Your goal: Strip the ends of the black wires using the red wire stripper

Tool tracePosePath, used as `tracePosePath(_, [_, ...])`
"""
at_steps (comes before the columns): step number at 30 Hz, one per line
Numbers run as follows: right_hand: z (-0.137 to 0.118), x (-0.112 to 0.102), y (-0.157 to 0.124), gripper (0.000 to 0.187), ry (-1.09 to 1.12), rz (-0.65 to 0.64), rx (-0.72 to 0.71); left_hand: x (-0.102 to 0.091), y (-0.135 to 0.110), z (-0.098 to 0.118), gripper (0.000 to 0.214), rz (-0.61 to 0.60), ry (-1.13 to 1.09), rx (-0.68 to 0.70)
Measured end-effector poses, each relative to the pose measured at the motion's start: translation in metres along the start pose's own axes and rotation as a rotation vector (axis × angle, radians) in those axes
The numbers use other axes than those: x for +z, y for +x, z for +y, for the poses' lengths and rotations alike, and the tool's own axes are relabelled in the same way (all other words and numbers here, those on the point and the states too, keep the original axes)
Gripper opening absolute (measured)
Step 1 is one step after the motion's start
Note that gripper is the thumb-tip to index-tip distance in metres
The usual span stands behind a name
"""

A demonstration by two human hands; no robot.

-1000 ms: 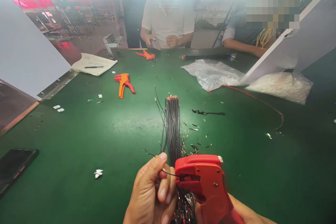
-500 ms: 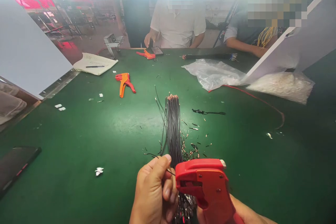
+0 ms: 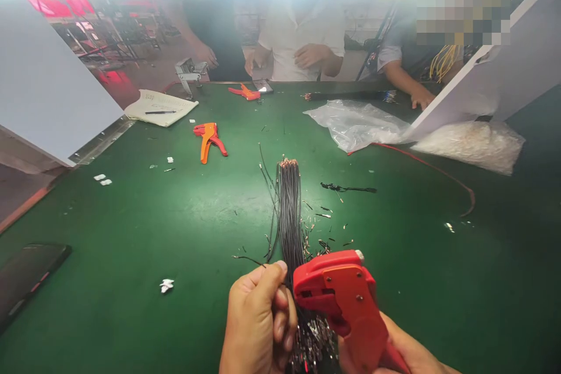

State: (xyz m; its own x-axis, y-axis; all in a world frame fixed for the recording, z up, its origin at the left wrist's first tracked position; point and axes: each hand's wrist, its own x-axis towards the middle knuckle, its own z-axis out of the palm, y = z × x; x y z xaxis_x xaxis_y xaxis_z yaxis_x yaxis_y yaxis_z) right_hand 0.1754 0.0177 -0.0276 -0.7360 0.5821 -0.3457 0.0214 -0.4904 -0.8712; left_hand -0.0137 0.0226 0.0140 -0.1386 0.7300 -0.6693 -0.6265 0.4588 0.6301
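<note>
Tilted more steeply than half a second ago, the red wire stripper (image 3: pixel 342 289) has its head sloping down toward the left hand (image 3: pixel 258 310), and the black wire (image 3: pixel 249 259) pinched there now pokes out farther to the left. Thumb and forefinger of that hand are clamped together on the wire, the other fingers curled below; whether the wire's near end touches the stripper, I cannot tell. Behind the tool's handle, the right hand (image 3: pixel 401 336) is wrapped round the grip, its fingers mostly hidden. Between and beyond the hands, a bundle of black wires (image 3: pixel 290 210) lies lengthwise on the green table (image 3: pixel 131 234), bare copper showing at its far end and a tangle of shiny terminals (image 3: pixel 315 339) at the near end. Short offcuts (image 3: pixel 323 215) are scattered just right of the bundle. Farther back on the left rests an orange-and-red wire stripper (image 3: pixel 205 140), with a pen (image 3: pixel 160 112) on an open notebook (image 3: pixel 153 105) beyond it. To the right, a clear plastic bag (image 3: pixel 350 123) lies near a bag of white pieces (image 3: pixel 473 146). Across the table, a co-worker in a white shirt (image 3: pixel 307 35) holds both hands in front of the body.
</note>
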Motion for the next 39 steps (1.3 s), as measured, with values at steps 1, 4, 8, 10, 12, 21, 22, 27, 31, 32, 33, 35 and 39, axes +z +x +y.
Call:
tracePosePath(1, [-0.002, -0.002, 0.002, 0.056, -0.021, -0.026, -0.018, -0.001, -0.001, -0.001, 0.058, -0.006, -0.001, 0.029])
tracePosePath(4, [-0.002, -0.007, 0.007, 0.052, -0.027, -0.089, -0.110, -0.011, -0.005, -0.002, 0.067, 0.037, 0.043, 0.194])
tracePosePath(8, [0.008, -0.012, 0.005, 0.049, 0.030, -0.031, -0.165, -0.021, -0.012, 0.001, 0.050, 0.252, 0.368, 0.751])
tracePosePath(10, [0.012, -0.012, 0.002, 0.052, 0.030, -0.004, -0.117, -0.019, -0.013, 0.002, 0.018, 0.289, 0.634, 1.053])
tracePosePath(12, [0.013, -0.011, 0.001, 0.054, 0.034, -0.010, -0.089, -0.013, -0.013, 0.000, 0.018, 0.265, 0.844, 1.208])
tracePosePath(21, [0.001, -0.011, -0.002, 0.046, 0.210, -0.105, -0.144, -0.012, -0.009, -0.005, 0.010, -0.099, 0.653, 0.871])
tracePosePath(22, [0.001, -0.013, -0.004, 0.048, 0.215, -0.131, -0.136, -0.015, -0.007, -0.002, 0.010, -0.094, 0.670, 0.915])
tracePosePath(27, [-0.009, -0.014, -0.008, 0.064, 0.240, -0.164, -0.059, -0.032, 0.009, 0.007, 0.025, -0.075, 1.037, 1.280])
tracePosePath(31, [-0.017, -0.011, -0.009, 0.070, 0.161, 0.005, -0.248, -0.037, 0.014, 0.004, 0.027, 0.055, 1.288, 1.530])
tracePosePath(32, [-0.019, -0.010, -0.010, 0.072, 0.118, 0.087, -0.275, -0.037, 0.015, 0.004, 0.027, 0.069, 1.321, 1.571])
tracePosePath(33, [-0.021, -0.010, -0.010, 0.074, 0.079, 0.171, -0.287, -0.037, 0.015, 0.003, 0.028, 0.074, 1.349, 1.604])
tracePosePath(35, [-0.023, -0.009, -0.011, 0.079, 0.036, 0.316, -0.283, -0.037, 0.016, 0.004, 0.029, 0.072, 1.396, 1.658])
tracePosePath(39, [-0.025, -0.008, -0.009, 0.070, -0.173, 0.602, -0.350, -0.037, 0.017, 0.001, 0.032, 0.053, 1.449, 1.715])
